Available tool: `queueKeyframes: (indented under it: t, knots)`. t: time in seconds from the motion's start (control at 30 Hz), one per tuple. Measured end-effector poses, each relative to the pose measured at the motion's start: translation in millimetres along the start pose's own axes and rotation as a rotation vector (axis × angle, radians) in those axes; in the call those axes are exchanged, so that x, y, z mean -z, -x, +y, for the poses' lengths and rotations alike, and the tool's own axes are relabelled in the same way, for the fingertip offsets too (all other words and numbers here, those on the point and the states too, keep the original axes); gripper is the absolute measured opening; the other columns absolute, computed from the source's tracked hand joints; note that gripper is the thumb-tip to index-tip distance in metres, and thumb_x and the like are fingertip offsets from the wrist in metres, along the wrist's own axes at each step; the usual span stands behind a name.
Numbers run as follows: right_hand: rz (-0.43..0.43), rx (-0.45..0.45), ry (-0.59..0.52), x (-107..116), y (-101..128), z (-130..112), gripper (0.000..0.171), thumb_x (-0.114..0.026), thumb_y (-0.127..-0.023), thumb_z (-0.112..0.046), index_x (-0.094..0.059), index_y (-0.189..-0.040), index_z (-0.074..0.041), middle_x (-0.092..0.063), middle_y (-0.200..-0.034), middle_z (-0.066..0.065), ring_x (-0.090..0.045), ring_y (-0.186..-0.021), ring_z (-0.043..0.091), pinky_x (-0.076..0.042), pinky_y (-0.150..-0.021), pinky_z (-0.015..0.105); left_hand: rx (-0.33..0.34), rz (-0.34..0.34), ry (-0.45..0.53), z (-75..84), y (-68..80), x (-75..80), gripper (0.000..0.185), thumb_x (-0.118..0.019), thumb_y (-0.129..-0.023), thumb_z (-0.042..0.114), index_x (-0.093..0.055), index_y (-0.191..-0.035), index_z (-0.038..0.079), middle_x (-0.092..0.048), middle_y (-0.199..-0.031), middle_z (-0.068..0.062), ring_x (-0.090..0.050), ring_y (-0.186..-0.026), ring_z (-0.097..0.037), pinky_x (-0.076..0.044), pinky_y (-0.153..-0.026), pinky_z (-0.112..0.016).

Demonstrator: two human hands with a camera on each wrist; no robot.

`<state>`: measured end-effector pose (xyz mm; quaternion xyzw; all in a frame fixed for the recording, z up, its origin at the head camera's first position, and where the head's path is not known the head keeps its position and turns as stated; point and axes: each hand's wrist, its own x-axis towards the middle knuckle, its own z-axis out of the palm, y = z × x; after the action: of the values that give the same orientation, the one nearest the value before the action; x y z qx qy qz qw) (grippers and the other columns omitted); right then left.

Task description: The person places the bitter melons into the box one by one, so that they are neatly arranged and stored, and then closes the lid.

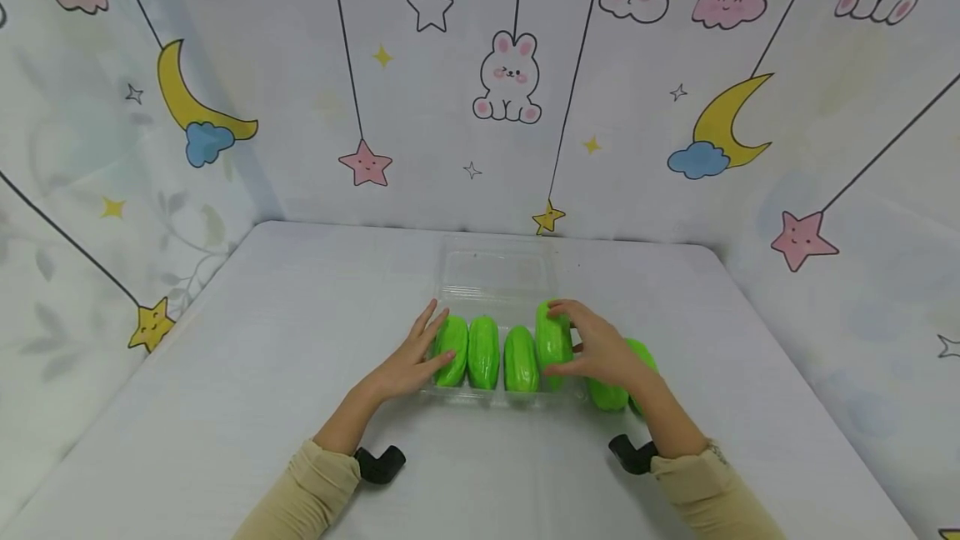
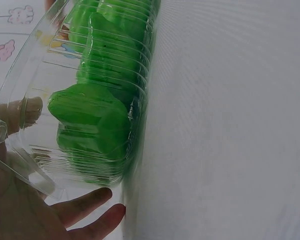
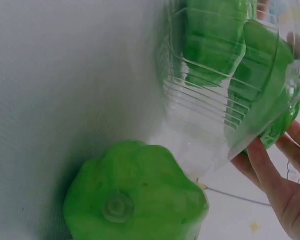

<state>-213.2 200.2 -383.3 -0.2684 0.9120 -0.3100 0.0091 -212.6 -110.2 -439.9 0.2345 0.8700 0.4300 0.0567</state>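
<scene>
A clear plastic box [image 1: 487, 400] holds several bright green, ribbed, cucumber-like pieces in a row. My left hand [image 1: 405, 365] is at the box's left end, its thumb over the leftmost green piece [image 1: 453, 348]. In the left wrist view its fingers [image 2: 85, 206] lie straight outside the clear wall, the thumb showing through the plastic. With thumb and fingers my right hand [image 1: 603, 348] pinches the rightmost piece in the row [image 1: 553, 336], which sits higher than its neighbours and tilts in the right wrist view. Part of that piece is hidden by the hand.
The box's clear lid [image 1: 495, 269] lies folded back behind it. Outside the box on the right, partly under my right forearm, are two more green pieces; one [image 3: 135, 195] shows its round end close up. A white cloth covers the table [image 1: 300, 290], with patterned walls around.
</scene>
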Motion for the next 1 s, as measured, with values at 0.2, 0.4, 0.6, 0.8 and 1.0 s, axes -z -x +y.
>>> queueKeyframes:
  t: [0.2,0.4,0.6,0.8,1.0]
  knots:
    - [0.016,0.018,0.199,-6.5,-1.8,-4.1,0.077,-0.084,-0.061,-0.036,-0.049,-0.123,-0.009,-0.043,-0.136,0.003,-0.058,-0.095,0.019,-0.048,-0.08,0.042,-0.006,-0.001,-0.001,0.2,-0.5,0.3,0.069,-0.049,-0.095,0.03,-0.011,-0.147,0.006,0.01,-0.152,-0.008,-0.008,-0.136,-0.037,-0.03,-0.098,-0.057]
    - [0.042,0.027,0.298,-11.7,-0.1,-4.9,0.077,-0.084,-0.059,-0.041,-0.052,-0.123,-0.012,-0.046,-0.136,0.002,-0.057,-0.102,0.024,-0.043,-0.082,0.052,-0.011,0.0,-0.005,0.9,-0.1,-0.1,0.069,-0.049,-0.095,0.03,-0.011,-0.147,0.005,0.009,-0.152,-0.01,-0.007,-0.136,-0.037,-0.026,-0.099,-0.058]
    - [0.018,0.014,0.289,-11.9,1.3,-5.4,0.076,-0.082,-0.061,-0.042,-0.054,-0.124,-0.012,-0.043,-0.139,0.003,-0.046,-0.119,0.034,-0.04,-0.087,0.055,-0.004,0.0,0.0,0.6,0.1,0.4,0.069,-0.049,-0.095,0.03,-0.011,-0.147,0.007,0.009,-0.152,-0.009,-0.007,-0.136,-0.036,-0.028,-0.099,-0.058]
    - [-0.021,-0.005,0.298,-10.9,0.5,-5.7,0.078,-0.081,-0.063,-0.043,-0.052,-0.128,-0.012,-0.04,-0.141,0.003,-0.05,-0.113,0.035,-0.04,-0.088,0.053,0.002,-0.002,0.009,1.3,0.5,1.0,0.069,-0.049,-0.095,0.032,-0.011,-0.148,0.008,0.01,-0.152,-0.006,-0.008,-0.137,-0.035,-0.03,-0.098,-0.056]
    - [-0.059,-0.036,0.304,-10.0,-2.5,-7.5,0.082,-0.081,-0.062,-0.043,-0.05,-0.131,-0.011,-0.04,-0.14,0.008,-0.05,-0.113,0.036,-0.042,-0.087,0.05,0.007,-0.012,0.013,2.0,0.6,1.7,0.069,-0.049,-0.095,0.031,-0.011,-0.147,0.007,0.011,-0.152,-0.004,-0.007,-0.137,-0.034,-0.03,-0.098,-0.056]
